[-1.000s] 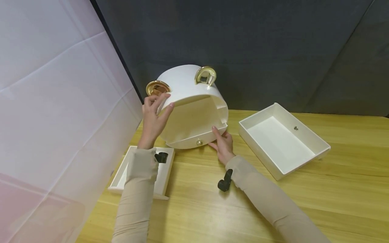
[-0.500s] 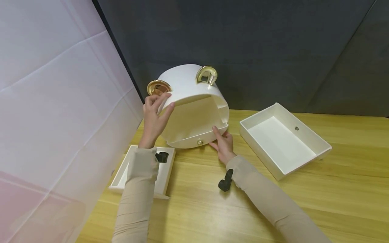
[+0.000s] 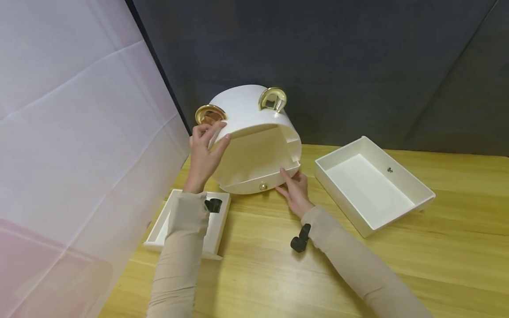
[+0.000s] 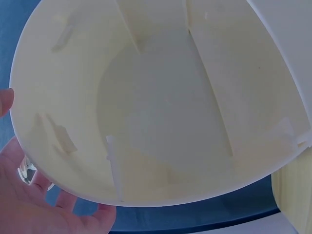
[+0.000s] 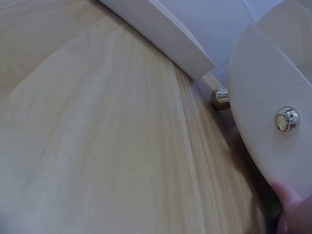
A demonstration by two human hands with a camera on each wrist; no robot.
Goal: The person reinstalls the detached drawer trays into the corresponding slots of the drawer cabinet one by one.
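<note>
Wooden table (image 3: 397, 265), dark backdrop behind. Our left hand (image 3: 203, 154) grips the upper rim of the round white cabinet (image 3: 246, 115), fingers curled over it. Our right hand (image 3: 296, 190) lies with straight fingers against the curved bottom drawer (image 3: 254, 183). Since a second ago nothing has shifted but the view; the drawer looks seated. Large loose drawer (image 3: 374, 185) lies right, small drawer (image 3: 159, 229) left beside the white screen (image 3: 79, 132); room only toward us.

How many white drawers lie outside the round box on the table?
2. One large drawer lies to the right of the round box; one smaller drawer lies at front left, partly hidden under the left sleeve. A third sits inside the box. Others may be hidden.
</note>
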